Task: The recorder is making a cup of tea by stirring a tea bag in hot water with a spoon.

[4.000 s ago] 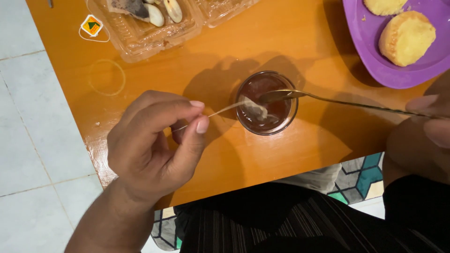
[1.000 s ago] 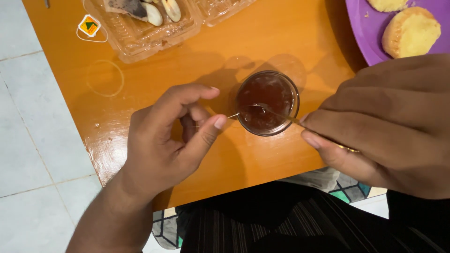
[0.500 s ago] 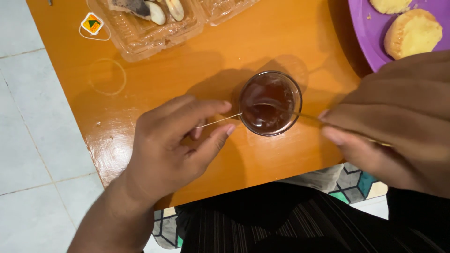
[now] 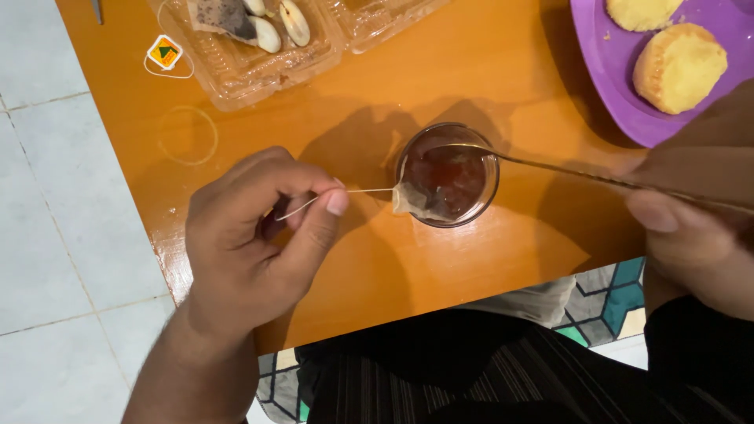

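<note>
The left hand (image 4: 259,251) pinches the string (image 4: 361,191) and has the tea bag (image 4: 415,201) lifted to the left rim of the glass (image 4: 448,174), already dark with tea. The right hand (image 4: 691,228) grips a spoon (image 4: 550,168) reaching into it; the bag is not yet out.

The tea bag (image 4: 415,201), submerged a moment ago, now hangs at the glass (image 4: 448,174) rim as the right hand (image 4: 695,228) draws back, spoon (image 4: 550,166) bowl still inside.

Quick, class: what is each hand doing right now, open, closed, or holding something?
Left hand: closed, pinching the tea bag string.
Right hand: closed on the spoon handle, bowl end at the glass.
</note>
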